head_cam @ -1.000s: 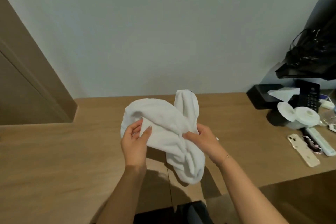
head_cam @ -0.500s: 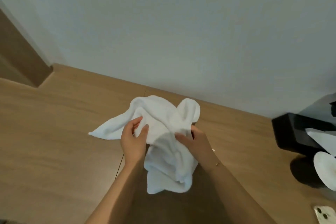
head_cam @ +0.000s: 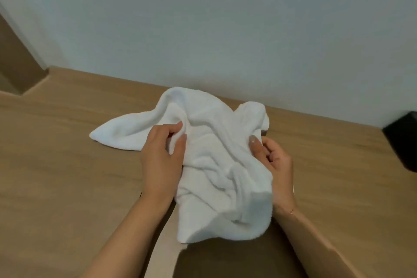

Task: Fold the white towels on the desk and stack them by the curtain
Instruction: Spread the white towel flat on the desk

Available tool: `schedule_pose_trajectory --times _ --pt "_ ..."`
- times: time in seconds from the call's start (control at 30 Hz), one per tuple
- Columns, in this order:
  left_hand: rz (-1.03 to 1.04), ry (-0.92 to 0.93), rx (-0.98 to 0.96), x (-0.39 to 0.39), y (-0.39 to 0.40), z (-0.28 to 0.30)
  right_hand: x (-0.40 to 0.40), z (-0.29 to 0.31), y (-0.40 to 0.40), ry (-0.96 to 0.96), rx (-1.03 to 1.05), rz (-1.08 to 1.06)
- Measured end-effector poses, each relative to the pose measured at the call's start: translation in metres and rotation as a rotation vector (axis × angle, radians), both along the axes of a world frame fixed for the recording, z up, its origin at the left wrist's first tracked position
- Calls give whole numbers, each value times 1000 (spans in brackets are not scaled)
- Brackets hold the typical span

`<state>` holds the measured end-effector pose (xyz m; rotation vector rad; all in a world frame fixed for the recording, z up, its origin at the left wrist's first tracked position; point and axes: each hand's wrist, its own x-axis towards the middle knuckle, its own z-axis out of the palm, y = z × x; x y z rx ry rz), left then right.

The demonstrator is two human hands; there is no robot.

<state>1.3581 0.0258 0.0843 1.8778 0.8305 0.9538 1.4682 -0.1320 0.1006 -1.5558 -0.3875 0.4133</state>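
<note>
The white towel [head_cam: 212, 160] is crumpled and unfolded. Its upper part lies on the wooden bench [head_cam: 56, 176]; its lower end hangs past the near edge of the bench, toward the person.

**Hand state**
- The left hand [head_cam: 161, 160] pinches a fold of the towel between thumb and fingers, on the left-centre of the cloth.
- The right hand [head_cam: 274, 165] grips the right edge of the towel, thumb on top and fingers curled beneath the cloth.

**Position of the towel**
- One loose end trails out to the left across the bench, ending in a tapered corner well left of the left hand.
- A second bunched lobe rises at the far right, close to the wall [head_cam: 225, 29], beyond the right hand.
- The long axis of the cloth cannot be read with certainty in this bunched state; the widest visible spread runs from the left corner toward the right lobe.

**Controlling relation**
The towel lies between the two hands, with the free left corner outside the left hand's grip. The left hand is the nearer one to that corner. Judged from this layout, the step in hand is opening the towel flat before the first fold, and the fold itself is not yet begun. No curtain or folded stack is in view.

A black object [head_cam: 404, 142] sits at the right edge of the bench, apart from the towel.
</note>
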Motion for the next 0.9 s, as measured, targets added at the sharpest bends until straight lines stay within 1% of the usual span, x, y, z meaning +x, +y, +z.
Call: schedule_pose_trajectory --times 0.13,0.23,0.3,0.37,0.43,0.53,0.6,0.63,0.67,0.73,0.77,0.8,0.83,0.87,0.9 --pt "24 -42 129 -11 5 0 7 -15 -6 -115 74 -84" --pt "96 -104 220 -29 8 9 13 -18 -19 -141 43 -168" --pt "182 -114 207 -48 5 12 15 -17 -37 -117 11 -226" --pt "246 -61 183 -68 0 13 16 -15 -62 -68 -18 -247" --pt "223 56 201 -87 -5 15 16 -14 -91 -85 -95 -249" --pt "131 258 245 -96 -22 29 12 -8 -136 -303 -290 -218" --pt "142 380 340 -94 -35 41 9 -3 -147 -448 -415 -176" --pt "122 387 423 -91 -50 49 4 0 -156 -509 -458 -174" --pt "73 347 502 -86 -67 56 1 4 -162 -609 -500 -185" --pt "-102 254 603 -77 -107 74 -5 12 -169 -903 -582 -135" --pt "-191 252 681 -71 -125 81 -9 16 -170 -1053 -617 -59" --pt "-249 300 804 -63 -142 84 -14 18 -168 -1160 -656 52" --pt "-290 381 930 -54 -153 83 -18 18 -165 -1215 -698 158" --pt "-323 480 1020 -45 -159 79 -21 15 -162 -1228 -739 245" --pt "-345 595 1060 -38 -160 74 -22 10 -159 -1203 -777 311"
